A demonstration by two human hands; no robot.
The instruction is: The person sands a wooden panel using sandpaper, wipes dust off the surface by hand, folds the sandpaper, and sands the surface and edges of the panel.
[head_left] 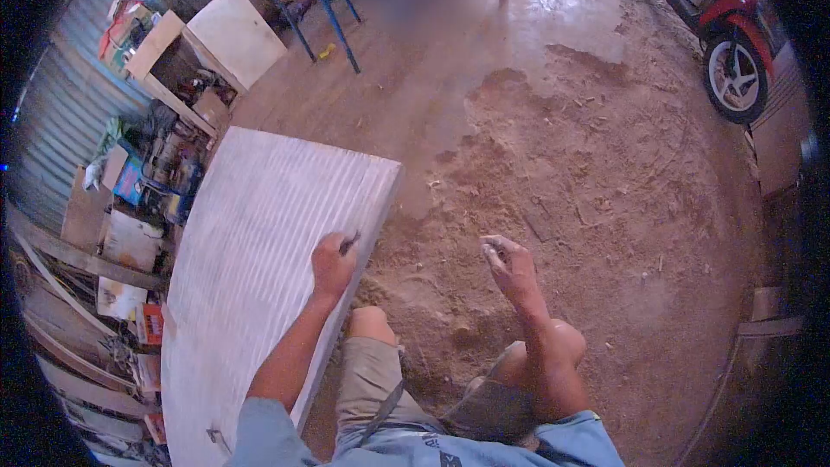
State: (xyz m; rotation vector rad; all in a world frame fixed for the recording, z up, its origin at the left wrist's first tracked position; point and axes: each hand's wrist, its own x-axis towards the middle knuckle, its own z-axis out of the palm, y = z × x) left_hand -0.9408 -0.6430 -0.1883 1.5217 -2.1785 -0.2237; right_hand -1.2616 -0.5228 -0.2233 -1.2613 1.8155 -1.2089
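Nearest: blue shirt (272, 434) and khaki shorts (373, 380), cloth, creased, just right of the panel's near end. Panel (251, 242): big flat slab, whitish, chalky, streaked with pale stripes, straight-edged, its thickness showing along the right side. Lies on the person's left; long axis runs away from the body, far end angled slightly rightward. Small metal fitting (218, 439) on its near end, form too small to read

Left hand (331, 270) over the panel's face by its right edge, fingers closed round a small dark piece (349, 245); contact with the surface hard to judge. Right hand (513, 268) well off the panel's right edge, above the floor, fingers curled, tips whitened; cannot tell whether it grips anything

Floor (605, 199) right of panel: brown, rough, strewn with chips and flakes. Left of panel: packed clutter, a red box (152, 325) among it, with wavy corrugated metal sheeting (65, 108) behind

Beyond the panel's far end: smooth pale board (235, 35), then blue-framed chair (343, 47). Far right of panel: red scooter (745, 22), pale spoked wheel, black tyre
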